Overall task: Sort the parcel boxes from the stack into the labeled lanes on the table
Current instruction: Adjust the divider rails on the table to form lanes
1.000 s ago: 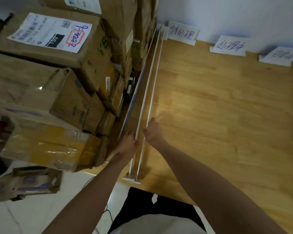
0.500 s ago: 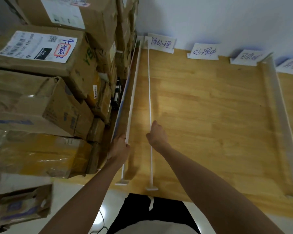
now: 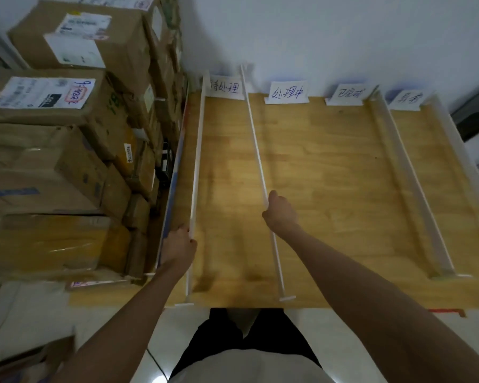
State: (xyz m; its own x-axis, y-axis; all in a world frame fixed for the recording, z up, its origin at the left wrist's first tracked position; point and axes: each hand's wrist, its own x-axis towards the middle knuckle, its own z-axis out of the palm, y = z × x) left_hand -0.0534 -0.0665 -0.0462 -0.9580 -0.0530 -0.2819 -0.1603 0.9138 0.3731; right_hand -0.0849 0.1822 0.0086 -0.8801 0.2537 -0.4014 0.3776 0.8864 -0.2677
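A tall stack of brown parcel boxes (image 3: 67,150) fills the left side, against the wooden table (image 3: 329,189). Two thin white divider rails run from front to back. My left hand (image 3: 179,248) is shut on the left rail (image 3: 197,161) near the table's left edge. My right hand (image 3: 281,214) is shut on the second rail (image 3: 256,145), which stands a lane's width to the right. White paper labels with handwriting, such as one label (image 3: 286,93), stand along the back wall.
Two more white rails (image 3: 411,172) (image 3: 465,167) mark lanes on the right. A dark object (image 3: 474,117) sits beyond the table's right edge. A flattened carton (image 3: 31,360) lies on the pale floor at lower left. My dark trousers (image 3: 246,324) show below the front edge.
My right hand has slid the second rail to the right, widening the gap between the two rails. My left hand kept its rail near the left edge. The view swung right.
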